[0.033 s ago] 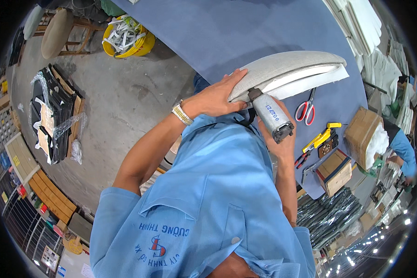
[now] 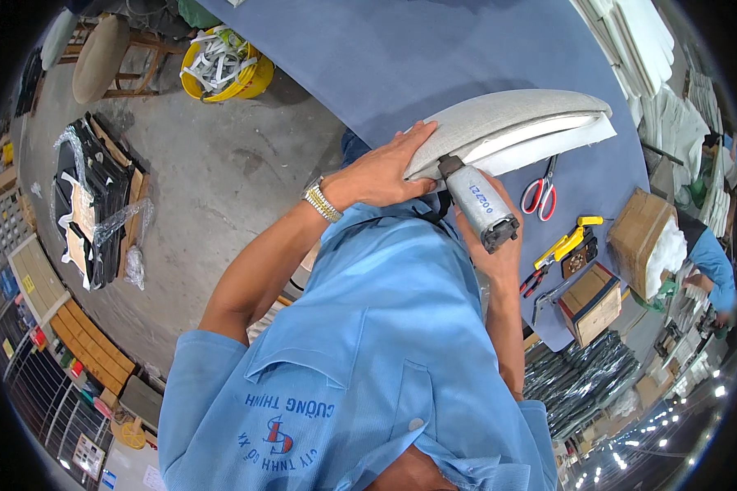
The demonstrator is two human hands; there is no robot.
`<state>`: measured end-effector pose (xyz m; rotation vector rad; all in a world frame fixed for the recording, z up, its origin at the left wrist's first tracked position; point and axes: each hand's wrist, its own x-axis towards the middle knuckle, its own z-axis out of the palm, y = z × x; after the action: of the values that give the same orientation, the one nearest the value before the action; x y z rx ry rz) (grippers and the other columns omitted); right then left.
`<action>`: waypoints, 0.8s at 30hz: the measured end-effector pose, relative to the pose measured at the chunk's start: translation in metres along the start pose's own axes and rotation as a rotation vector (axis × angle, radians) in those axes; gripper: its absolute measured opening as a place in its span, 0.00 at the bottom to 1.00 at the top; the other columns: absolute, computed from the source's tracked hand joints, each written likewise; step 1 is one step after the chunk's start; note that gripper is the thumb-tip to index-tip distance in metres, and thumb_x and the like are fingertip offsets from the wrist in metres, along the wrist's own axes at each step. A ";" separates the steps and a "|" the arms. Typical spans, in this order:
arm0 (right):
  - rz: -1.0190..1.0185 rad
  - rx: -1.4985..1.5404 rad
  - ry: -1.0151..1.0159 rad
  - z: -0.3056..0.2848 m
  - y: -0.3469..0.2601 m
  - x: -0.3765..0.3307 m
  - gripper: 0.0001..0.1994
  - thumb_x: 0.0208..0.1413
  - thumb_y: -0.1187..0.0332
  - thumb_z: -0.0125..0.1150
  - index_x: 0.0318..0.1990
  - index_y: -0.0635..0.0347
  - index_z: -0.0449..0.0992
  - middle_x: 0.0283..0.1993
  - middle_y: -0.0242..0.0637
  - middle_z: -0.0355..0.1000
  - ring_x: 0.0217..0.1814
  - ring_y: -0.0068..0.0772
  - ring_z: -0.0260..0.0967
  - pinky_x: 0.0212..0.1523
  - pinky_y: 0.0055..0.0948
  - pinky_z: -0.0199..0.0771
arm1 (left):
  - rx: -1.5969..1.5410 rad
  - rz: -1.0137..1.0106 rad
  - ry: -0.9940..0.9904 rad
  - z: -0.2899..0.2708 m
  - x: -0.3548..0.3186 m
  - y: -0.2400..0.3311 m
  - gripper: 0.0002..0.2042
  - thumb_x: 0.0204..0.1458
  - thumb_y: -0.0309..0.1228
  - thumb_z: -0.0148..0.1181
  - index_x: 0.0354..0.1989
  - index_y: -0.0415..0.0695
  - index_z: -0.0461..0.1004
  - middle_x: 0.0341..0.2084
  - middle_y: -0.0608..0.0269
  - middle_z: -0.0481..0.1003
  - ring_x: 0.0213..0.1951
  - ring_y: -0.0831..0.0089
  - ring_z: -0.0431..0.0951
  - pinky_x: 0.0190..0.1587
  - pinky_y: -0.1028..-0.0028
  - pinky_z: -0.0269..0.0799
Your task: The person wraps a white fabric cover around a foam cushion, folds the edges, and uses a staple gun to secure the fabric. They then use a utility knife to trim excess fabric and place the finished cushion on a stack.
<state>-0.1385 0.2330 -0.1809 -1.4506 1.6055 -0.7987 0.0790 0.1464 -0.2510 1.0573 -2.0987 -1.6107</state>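
Observation:
A curved, grey fabric-covered seat pad is tilted up at the near edge of the blue-covered table, its white underside fabric turned toward me. My left hand grips its left end, fingers over the grey cover and thumb at the lower edge. A grey staple gun is held in my right hand, and its nose touches or nearly touches the pad's edge beside my left thumb. The gun's body hides most of my right fingers. Red-handled scissors lie on the table just right of the gun.
Farther right on the table are a yellow tool, red-handled pliers and cardboard boxes. A yellow bucket of white scraps and a wrapped stack of panels stand on the floor at left. Another person's sleeve shows at far right.

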 end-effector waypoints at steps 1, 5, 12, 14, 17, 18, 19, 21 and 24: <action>-0.009 -0.007 0.007 0.001 0.000 0.002 0.29 0.47 0.74 0.70 0.61 0.63 0.75 0.57 0.49 0.79 0.57 0.47 0.80 0.56 0.36 0.78 | 0.055 -0.042 -0.004 -0.001 0.000 0.002 0.46 0.58 0.41 0.64 0.79 0.41 0.42 0.75 0.36 0.52 0.74 0.42 0.58 0.74 0.58 0.57; -0.051 -0.024 0.043 0.005 0.000 -0.001 0.29 0.46 0.74 0.71 0.60 0.65 0.75 0.57 0.49 0.79 0.57 0.46 0.81 0.56 0.36 0.79 | 0.209 -0.142 -0.028 -0.005 -0.003 0.015 0.43 0.59 0.40 0.61 0.79 0.43 0.43 0.76 0.39 0.52 0.71 0.40 0.63 0.66 0.54 0.69; -0.023 0.009 0.054 0.011 0.003 -0.010 0.29 0.46 0.73 0.71 0.60 0.65 0.76 0.57 0.48 0.79 0.57 0.45 0.81 0.55 0.35 0.79 | 0.305 -0.201 -0.032 -0.006 -0.005 0.027 0.42 0.59 0.39 0.60 0.79 0.47 0.43 0.75 0.43 0.54 0.68 0.41 0.67 0.59 0.50 0.76; -0.016 0.009 0.046 0.011 0.003 -0.011 0.28 0.46 0.73 0.70 0.60 0.64 0.76 0.57 0.48 0.79 0.57 0.45 0.81 0.55 0.35 0.79 | 0.286 -0.215 -0.027 -0.007 -0.006 0.031 0.43 0.59 0.38 0.60 0.79 0.48 0.43 0.75 0.44 0.55 0.67 0.40 0.68 0.59 0.49 0.77; 0.024 -0.014 0.023 0.009 -0.006 -0.007 0.27 0.48 0.74 0.69 0.60 0.64 0.76 0.56 0.47 0.79 0.56 0.42 0.81 0.56 0.34 0.78 | 0.329 -0.173 0.038 0.003 -0.008 0.026 0.44 0.58 0.36 0.62 0.79 0.47 0.42 0.74 0.44 0.58 0.62 0.38 0.72 0.58 0.49 0.77; 0.039 -0.013 0.026 0.008 -0.010 -0.007 0.27 0.49 0.74 0.69 0.60 0.64 0.76 0.56 0.47 0.79 0.56 0.39 0.80 0.56 0.33 0.77 | 0.354 -0.149 0.064 0.007 -0.009 0.027 0.44 0.57 0.36 0.62 0.79 0.47 0.42 0.73 0.43 0.58 0.61 0.38 0.74 0.57 0.49 0.78; 0.053 -0.013 0.027 0.009 -0.012 -0.008 0.26 0.51 0.75 0.69 0.60 0.65 0.76 0.56 0.46 0.79 0.56 0.36 0.80 0.57 0.33 0.77 | 0.339 -0.169 0.054 0.009 -0.008 0.027 0.44 0.57 0.35 0.63 0.79 0.47 0.42 0.73 0.43 0.59 0.59 0.38 0.75 0.56 0.49 0.78; 0.053 0.036 0.052 0.012 -0.012 -0.009 0.26 0.51 0.74 0.69 0.60 0.65 0.76 0.55 0.47 0.79 0.55 0.37 0.80 0.56 0.33 0.77 | 0.313 -0.203 0.041 0.009 -0.006 0.030 0.45 0.57 0.34 0.63 0.79 0.46 0.43 0.72 0.42 0.61 0.57 0.39 0.77 0.55 0.50 0.78; 0.027 0.036 0.062 0.013 -0.013 -0.005 0.26 0.50 0.74 0.70 0.59 0.64 0.76 0.55 0.47 0.80 0.54 0.38 0.81 0.55 0.32 0.77 | 0.285 -0.193 0.035 0.000 -0.004 0.029 0.43 0.57 0.34 0.64 0.78 0.44 0.45 0.69 0.40 0.64 0.55 0.41 0.79 0.54 0.51 0.78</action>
<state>-0.1211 0.2370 -0.1746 -1.3880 1.6453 -0.8611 0.0710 0.1525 -0.2240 1.4068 -2.3122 -1.3858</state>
